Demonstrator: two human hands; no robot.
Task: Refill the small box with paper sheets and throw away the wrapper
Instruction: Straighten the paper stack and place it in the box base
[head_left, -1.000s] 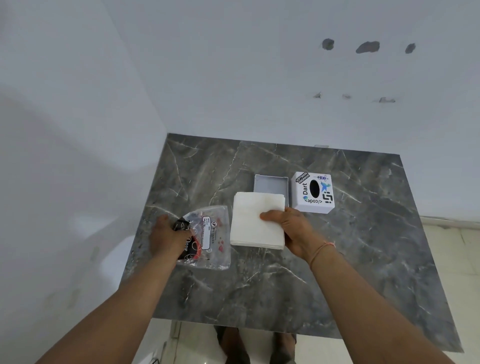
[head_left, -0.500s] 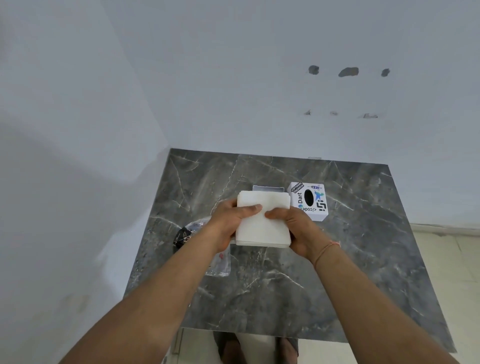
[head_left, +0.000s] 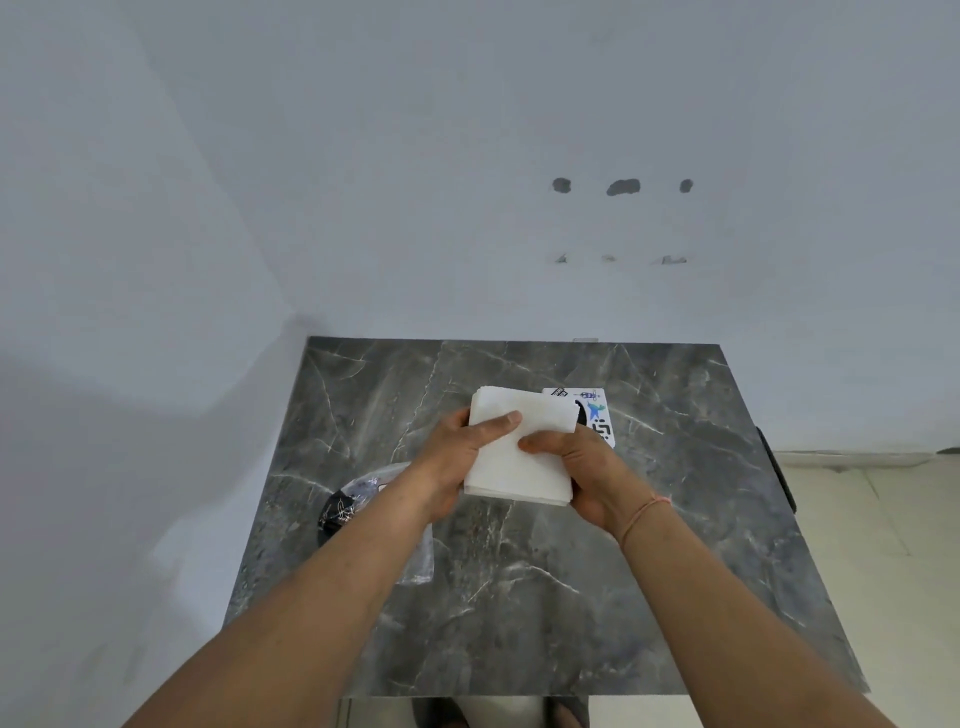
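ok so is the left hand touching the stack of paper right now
Touching. The head view shows the left hand gripping the paper stack at its left edge, thumb pressed flat across the top sheet. The right hand grips the opposite side.

A: What's the count here?

B: 2 hands, the left hand (head_left: 451, 462) and the right hand (head_left: 582, 470), and 1 stack of white paper sheets (head_left: 519, 457).

A: Boxes?

B: 1 white box (head_left: 597, 410) with stickers shows, partly hidden behind the sheets.

A: Anything else on the table (head_left: 649, 519)?

B: 1 clear plastic wrapper (head_left: 358, 499), partly under the left forearm. 1 table, too.

A: And the wall (head_left: 467, 156)?

B: 3 dark patches in a row, with 3 smaller marks below them.
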